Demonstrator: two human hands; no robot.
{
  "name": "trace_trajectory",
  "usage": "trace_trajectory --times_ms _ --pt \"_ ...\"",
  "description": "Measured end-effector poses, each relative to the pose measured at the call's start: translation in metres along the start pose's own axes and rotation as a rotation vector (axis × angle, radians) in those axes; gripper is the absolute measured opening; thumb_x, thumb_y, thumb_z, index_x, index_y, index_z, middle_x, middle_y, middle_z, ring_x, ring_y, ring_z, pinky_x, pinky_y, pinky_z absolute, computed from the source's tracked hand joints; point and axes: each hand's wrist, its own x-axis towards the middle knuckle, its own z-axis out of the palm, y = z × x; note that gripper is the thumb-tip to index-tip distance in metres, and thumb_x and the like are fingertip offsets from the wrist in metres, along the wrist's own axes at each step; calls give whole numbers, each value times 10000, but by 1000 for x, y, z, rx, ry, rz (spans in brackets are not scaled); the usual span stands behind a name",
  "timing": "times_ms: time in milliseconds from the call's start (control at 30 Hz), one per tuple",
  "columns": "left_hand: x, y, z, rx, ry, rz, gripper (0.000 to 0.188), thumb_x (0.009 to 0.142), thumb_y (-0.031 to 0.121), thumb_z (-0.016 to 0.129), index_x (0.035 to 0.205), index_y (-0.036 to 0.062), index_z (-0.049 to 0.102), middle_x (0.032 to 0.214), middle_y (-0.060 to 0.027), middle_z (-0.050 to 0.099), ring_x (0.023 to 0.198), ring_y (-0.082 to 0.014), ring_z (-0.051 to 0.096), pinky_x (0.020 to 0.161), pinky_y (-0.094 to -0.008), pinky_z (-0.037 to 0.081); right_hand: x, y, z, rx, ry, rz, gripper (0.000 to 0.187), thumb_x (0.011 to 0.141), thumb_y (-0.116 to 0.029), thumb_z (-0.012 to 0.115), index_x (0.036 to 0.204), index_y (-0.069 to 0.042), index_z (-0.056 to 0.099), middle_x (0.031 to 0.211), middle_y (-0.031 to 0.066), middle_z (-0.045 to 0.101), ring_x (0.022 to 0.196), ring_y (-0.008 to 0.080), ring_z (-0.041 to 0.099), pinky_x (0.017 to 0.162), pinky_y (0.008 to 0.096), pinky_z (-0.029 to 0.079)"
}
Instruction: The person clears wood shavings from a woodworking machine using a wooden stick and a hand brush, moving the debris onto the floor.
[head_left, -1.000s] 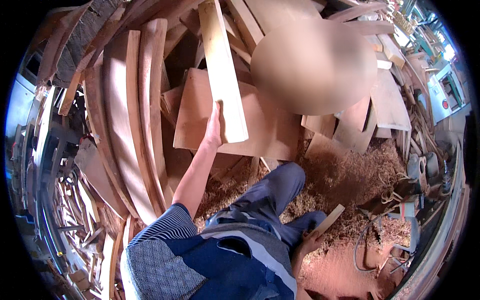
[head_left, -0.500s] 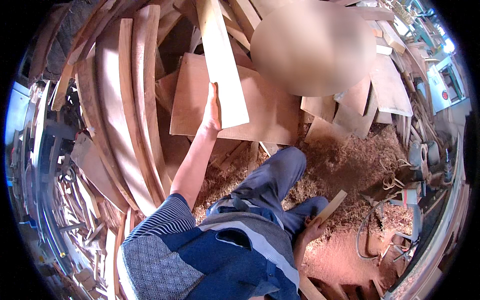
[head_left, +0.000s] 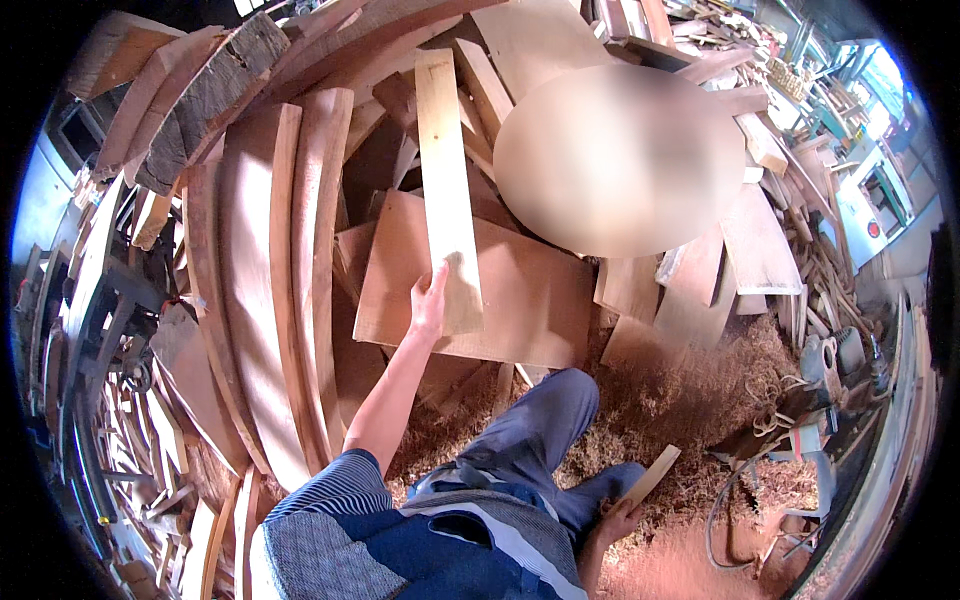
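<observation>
A long pale wooden board (head_left: 445, 160) stands in front of me at a slight tilt, its lower end over a flat brown panel (head_left: 530, 300). My left hand (head_left: 428, 305) is closed on this board at its left edge near the lower end, with a finger or thumb showing against the face; the rest of the grip is hidden. Low on the right, beside my knee, my right hand (head_left: 620, 522) is closed around a short pale wooden strip (head_left: 652, 476). The strip's far end sticks up past the fingers.
Tall curved planks (head_left: 258, 290) lean on the left, and a rough dark timber (head_left: 215, 110) juts out above them. Offcuts (head_left: 765, 235) are piled at the right. Wood shavings (head_left: 720, 390) cover the floor, where a thin hose (head_left: 712, 530) curves. A blurred oval covers part of the far middle.
My view has tilted upward, so the scene sits lower and the board's top end shows. The board leans slightly differently in my left hand. My right hand still holds the strip.
</observation>
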Motion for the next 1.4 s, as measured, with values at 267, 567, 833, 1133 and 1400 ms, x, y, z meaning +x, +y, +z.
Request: trace_trajectory --times_ms 267,567,833,1133,1400 --pt "2 -11 9 -97 -12 117 489 923 416 736 1088 -37 651 851 25 583 751 -77 476 668 -273 435 -9 -17 4 -96 54 -148 333 1035 -229 511 1127 88 551 952 215 620 768 303 608 587 424 510" --pt "-16 7 25 99 129 106 381 917 350 755 991 -11 656 797 25 565 695 -80 472 635 -259 422 -8 -12 2 -30 41 -11 328 1026 -212 501 1191 71 528 875 190 612 613 229 596 456 340 498" --pt "-20 6 21 -7 123 150 406 932 372 726 1027 -20 681 867 24 603 769 -73 487 684 -259 427 -26 -49 12 -49 58 -1 316 1040 -230 472 1199 39 518 719 87 565 512 171 552 442 347 474" --pt "-43 50 19 3 218 88 450 889 426 763 970 -12 700 788 35 586 689 -64 489 604 -258 394 -19 -40 9 -75 52 -45 301 1013 -204 489 1093 82 543 777 134 555 561 223 531 438 364 413" --pt "24 111 -12 208 280 250 406 837 445 811 714 99 638 640 88 501 568 -50 400 514 -250 303 3 12 8 33 7 -47 137 987 -131 493 1044 -6 489 817 91 551 554 171 519 446 312 467"
